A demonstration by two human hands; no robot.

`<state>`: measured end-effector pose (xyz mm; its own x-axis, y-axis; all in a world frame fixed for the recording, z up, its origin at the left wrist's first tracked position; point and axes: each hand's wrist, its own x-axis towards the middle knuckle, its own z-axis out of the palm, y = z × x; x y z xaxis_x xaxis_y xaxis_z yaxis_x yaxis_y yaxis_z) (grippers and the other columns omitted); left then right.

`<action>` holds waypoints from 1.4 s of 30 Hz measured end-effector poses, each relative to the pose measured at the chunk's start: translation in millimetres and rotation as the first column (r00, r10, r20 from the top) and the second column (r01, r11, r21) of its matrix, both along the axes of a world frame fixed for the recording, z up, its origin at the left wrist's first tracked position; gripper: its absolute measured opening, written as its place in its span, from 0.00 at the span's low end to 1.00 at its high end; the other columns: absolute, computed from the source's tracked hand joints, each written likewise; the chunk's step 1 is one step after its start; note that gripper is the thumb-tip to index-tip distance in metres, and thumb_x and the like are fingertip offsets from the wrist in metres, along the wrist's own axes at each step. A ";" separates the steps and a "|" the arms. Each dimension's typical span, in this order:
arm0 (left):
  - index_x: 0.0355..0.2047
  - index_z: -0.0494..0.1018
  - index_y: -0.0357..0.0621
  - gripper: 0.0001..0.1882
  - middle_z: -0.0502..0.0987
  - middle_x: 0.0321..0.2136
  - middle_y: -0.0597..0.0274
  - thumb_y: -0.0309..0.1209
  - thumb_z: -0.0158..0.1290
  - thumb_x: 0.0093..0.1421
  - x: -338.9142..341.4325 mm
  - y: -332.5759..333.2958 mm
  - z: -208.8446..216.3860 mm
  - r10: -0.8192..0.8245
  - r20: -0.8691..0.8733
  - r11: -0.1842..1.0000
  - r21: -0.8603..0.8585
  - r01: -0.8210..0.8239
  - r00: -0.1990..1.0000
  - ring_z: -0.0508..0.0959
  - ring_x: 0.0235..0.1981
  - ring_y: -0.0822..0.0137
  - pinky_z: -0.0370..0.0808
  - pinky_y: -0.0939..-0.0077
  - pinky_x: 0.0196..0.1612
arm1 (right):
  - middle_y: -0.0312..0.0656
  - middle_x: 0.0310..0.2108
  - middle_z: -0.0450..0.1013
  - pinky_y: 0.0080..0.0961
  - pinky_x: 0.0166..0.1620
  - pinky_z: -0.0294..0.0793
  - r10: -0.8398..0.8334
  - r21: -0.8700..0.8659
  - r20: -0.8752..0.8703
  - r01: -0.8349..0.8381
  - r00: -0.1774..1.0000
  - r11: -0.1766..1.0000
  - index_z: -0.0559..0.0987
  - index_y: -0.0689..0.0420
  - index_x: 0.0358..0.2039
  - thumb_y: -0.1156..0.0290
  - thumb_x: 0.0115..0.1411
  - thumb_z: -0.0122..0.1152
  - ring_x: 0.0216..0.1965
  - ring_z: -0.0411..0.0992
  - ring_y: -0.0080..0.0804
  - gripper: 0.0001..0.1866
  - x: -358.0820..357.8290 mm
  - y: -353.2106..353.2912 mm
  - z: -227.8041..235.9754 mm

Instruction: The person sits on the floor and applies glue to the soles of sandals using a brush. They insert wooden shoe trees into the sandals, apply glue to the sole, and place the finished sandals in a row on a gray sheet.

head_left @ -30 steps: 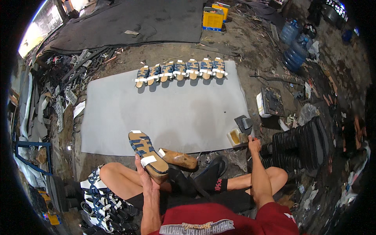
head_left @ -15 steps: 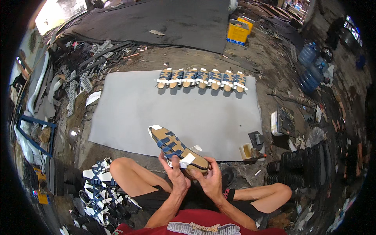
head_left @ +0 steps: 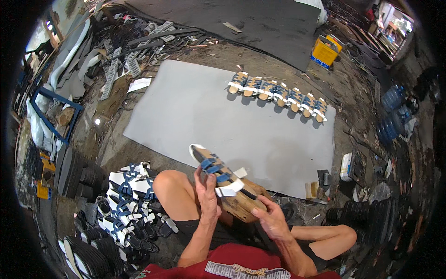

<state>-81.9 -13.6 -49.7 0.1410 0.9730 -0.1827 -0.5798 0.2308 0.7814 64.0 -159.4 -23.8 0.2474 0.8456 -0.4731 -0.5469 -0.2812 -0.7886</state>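
Observation:
A sandal with a tan footbed, blue straps and white tabs is held above my lap, tilted onto its side. My left hand is closed around its strapped side, close to a white band. At the toe end, my right hand pinches with thumb and fingers. Just under the sandal is a worn brown wooden block; whether the right fingers also touch it I cannot tell. Several similar sandals stand in a row on the grey sheet ahead.
At my left lies a pile of white and blue sandal uppers, beside black soles. More black soles are stacked at the right. A small tin sits on the sheet's near right corner. Beyond are a yellow box and water bottles.
The sandal has been tipped from showing its footbed to lying more on its side, exposing the wooden block. My right hand has shifted outward to the right. The whole view has turned leftward.

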 end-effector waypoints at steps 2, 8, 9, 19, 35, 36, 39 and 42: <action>0.69 0.56 0.41 0.34 0.75 0.55 0.54 0.35 0.60 0.70 -0.9 2.9 4.0 -0.017 0.112 0.996 -0.087 0.026 0.994 0.79 0.54 0.65 0.78 0.65 0.59 | 0.43 0.56 0.75 0.29 0.64 0.71 0.052 0.013 0.000 -0.052 0.999 0.999 0.75 0.67 0.61 0.76 0.57 0.76 0.57 0.73 0.28 0.31 9.5 -0.4 20.8; 0.63 0.66 0.42 0.27 0.79 0.52 0.60 0.46 0.51 0.73 -0.7 46.4 6.4 0.075 0.185 0.974 -0.224 -0.032 0.980 0.81 0.52 0.64 0.78 0.64 0.58 | 0.42 0.50 0.79 0.30 0.59 0.75 0.192 -0.043 0.199 -0.187 0.961 0.981 0.78 0.65 0.60 0.67 0.58 0.77 0.51 0.76 0.29 0.31 40.7 -18.3 43.7; 0.63 0.68 0.42 0.27 0.80 0.52 0.59 0.47 0.51 0.73 -5.4 58.8 5.0 0.118 0.206 0.963 -0.263 -0.061 0.971 0.81 0.53 0.61 0.78 0.61 0.59 | 0.42 0.49 0.79 0.30 0.58 0.76 0.179 -0.089 0.146 -0.168 0.973 0.982 0.79 0.65 0.60 0.66 0.59 0.76 0.50 0.77 0.30 0.30 49.6 -28.0 41.9; 0.63 0.70 0.40 0.37 0.79 0.53 0.51 0.59 0.52 0.68 4.9 84.4 16.1 0.004 0.530 0.969 -0.211 0.128 0.848 0.81 0.53 0.47 0.79 0.43 0.60 | 0.46 0.55 0.78 0.32 0.55 0.76 -0.168 -0.101 0.630 0.295 0.758 0.950 0.72 0.67 0.66 0.57 0.70 0.67 0.52 0.78 0.33 0.33 188.7 -20.0 -135.5; 0.65 0.69 0.41 0.34 0.78 0.57 0.53 0.54 0.50 0.68 81.9 59.5 -0.3 -0.146 0.576 0.903 -0.254 0.346 0.804 0.79 0.56 0.51 0.77 0.44 0.63 | 0.51 0.47 0.80 0.39 0.51 0.77 0.105 -0.435 0.817 0.487 0.567 0.757 0.77 0.63 0.59 0.58 0.71 0.62 0.47 0.78 0.40 0.25 250.6 -95.2 -297.2; 0.65 0.69 0.41 0.34 0.78 0.58 0.52 0.53 0.50 0.69 82.3 57.7 -6.2 -0.140 0.589 0.901 -0.258 0.350 0.796 0.79 0.57 0.50 0.76 0.42 0.64 | 0.51 0.45 0.80 0.38 0.50 0.77 0.155 -0.405 0.877 0.525 0.455 0.749 0.78 0.64 0.56 0.58 0.71 0.62 0.45 0.79 0.39 0.23 226.6 -74.6 -264.9; 0.63 0.71 0.41 0.31 0.79 0.57 0.51 0.49 0.49 0.69 100.9 51.3 -12.6 -0.122 0.632 0.876 -0.294 0.382 0.766 0.79 0.58 0.48 0.75 0.40 0.65 | 0.48 0.40 0.80 0.38 0.46 0.78 -0.055 -0.161 0.882 0.408 0.468 0.899 0.78 0.66 0.53 0.63 0.73 0.58 0.41 0.78 0.39 0.19 189.5 -46.6 -195.7; 0.63 0.71 0.41 0.30 0.79 0.57 0.51 0.48 0.49 0.69 121.4 40.8 -24.1 -0.143 0.637 0.843 -0.322 0.430 0.758 0.79 0.57 0.48 0.76 0.39 0.64 | 0.43 0.44 0.79 0.30 0.46 0.76 -0.158 -0.026 0.097 0.161 0.983 0.987 0.76 0.64 0.59 0.63 0.75 0.55 0.42 0.76 0.34 0.20 145.4 -25.9 -118.6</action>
<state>39.5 27.2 -73.9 0.6152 0.7057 -0.3516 -0.7235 0.6825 0.1039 209.4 -185.2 -142.4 0.4226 0.7755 -0.4690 -0.5109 -0.2236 -0.8300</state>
